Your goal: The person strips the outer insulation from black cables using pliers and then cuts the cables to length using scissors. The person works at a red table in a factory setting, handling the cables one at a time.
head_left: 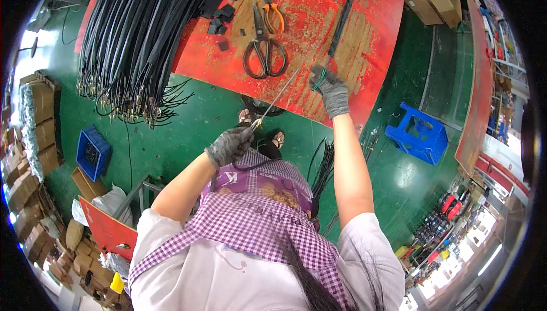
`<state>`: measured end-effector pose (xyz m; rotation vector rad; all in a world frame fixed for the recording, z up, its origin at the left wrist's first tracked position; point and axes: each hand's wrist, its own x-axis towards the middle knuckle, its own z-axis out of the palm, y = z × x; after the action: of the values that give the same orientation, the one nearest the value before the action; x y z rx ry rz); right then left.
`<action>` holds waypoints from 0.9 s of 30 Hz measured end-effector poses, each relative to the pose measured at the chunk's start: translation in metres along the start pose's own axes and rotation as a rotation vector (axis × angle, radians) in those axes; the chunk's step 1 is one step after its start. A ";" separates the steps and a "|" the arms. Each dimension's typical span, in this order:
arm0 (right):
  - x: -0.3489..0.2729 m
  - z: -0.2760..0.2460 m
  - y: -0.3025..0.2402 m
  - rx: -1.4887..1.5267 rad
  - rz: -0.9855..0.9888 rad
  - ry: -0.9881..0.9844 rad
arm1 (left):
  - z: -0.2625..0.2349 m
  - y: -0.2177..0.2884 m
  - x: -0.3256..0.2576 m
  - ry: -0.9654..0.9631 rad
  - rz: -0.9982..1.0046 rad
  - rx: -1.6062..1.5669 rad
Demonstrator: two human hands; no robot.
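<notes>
At the near edge of the red worktable, a person in a checked apron works standing, both hands in grey gloves. Right hand is closed around the near end of a long black cable, at the table's front edge. Cable's long axis runs away from the person, up across the table, slightly to the right. Left hand is lower and closer to the body, off the table over the green floor, fist closed on the yellow-tipped end of a thin metal rod. Rod slants up and right from the left hand toward the right hand; its far tip lies near the cable end, just left of it; touching or not, can't tell. So the cable end lies up-right of the left hand; the right hand is already on it, the left is well apart.

Rest: black scissors and orange-handled pliers lie on the table left of the cable, small black offcuts beside them. Big bundle of black cables hangs off the table's left side. Blue stool to the right.
</notes>
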<state>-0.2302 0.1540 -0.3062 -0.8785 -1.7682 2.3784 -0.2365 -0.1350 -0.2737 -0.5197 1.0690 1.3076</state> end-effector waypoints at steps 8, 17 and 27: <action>0.013 0.032 -0.014 -0.345 0.195 -0.473 | -0.013 -0.002 0.004 -0.176 0.022 -0.072; -0.010 0.051 -0.059 -0.888 0.334 -0.742 | 0.041 0.044 0.046 -0.246 0.064 0.107; -0.072 -0.004 -0.052 -0.831 -0.002 -0.406 | 0.110 0.053 0.039 -0.109 0.165 0.573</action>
<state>-0.1829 0.1492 -0.2315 -0.4102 -2.9911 1.8668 -0.2531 -0.0119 -0.2435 0.0692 1.3458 1.0860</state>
